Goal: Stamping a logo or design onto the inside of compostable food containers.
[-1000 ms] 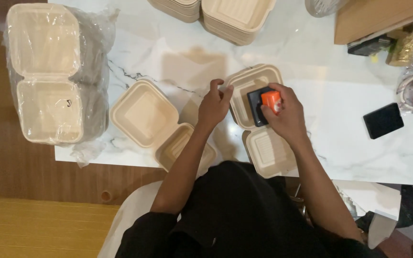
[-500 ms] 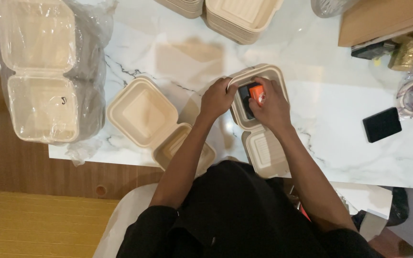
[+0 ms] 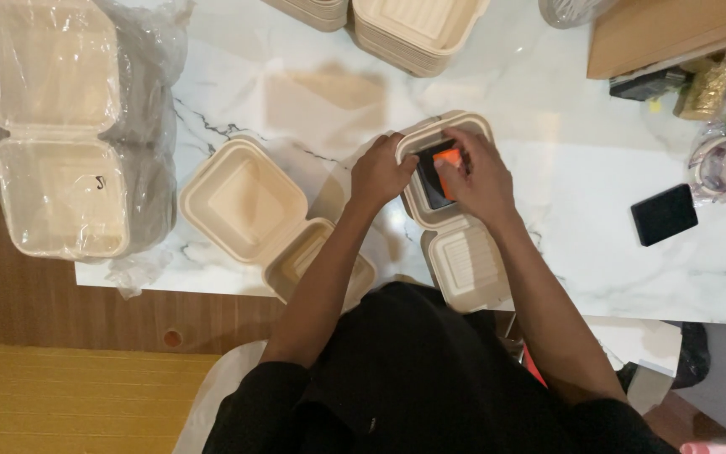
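Head view: orange-black block [image 3: 440, 172] lengthwise away, in clamshell box [image 3: 455, 244].

Person wears plain black top, loose fit w/ soft folds across chest, no print or logo visible. Sleeves pushed up above elbows, forearms bare. Left hand [image 3: 380, 174] & right hand [image 3: 478, 178] bare: no gloves, rings, watch visible.

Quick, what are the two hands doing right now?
Left hand: fingers curled on the rim of the open box.
Right hand: closed on the orange and black thing inside it.
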